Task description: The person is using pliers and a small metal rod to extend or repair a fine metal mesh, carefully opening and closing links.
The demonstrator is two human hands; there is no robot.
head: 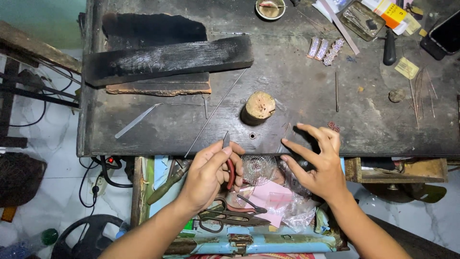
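Head cam view, looking down at a dark, scarred worktop (297,91). Left hand (211,175) was clenched round small red-handled pliers (228,163); its grip was closed on the handles, w/ the metal tips poking up past the fingers at the worktop's near edge. The pliers' long axis ran near-far, tips pointing away from the person, tilted slightly right. Right hand (318,160) was released, fingers spread, fingertips resting on the worktop edge, holding nothing visible. A thin wire (215,112) lay diagonally just beyond the tips, near a short wooden stub (259,105). Judging from this, steady work would call for keeping the tips low and bracing the wrist on the edge. Below, an open drawer (249,242) held scissors (230,218) etc.
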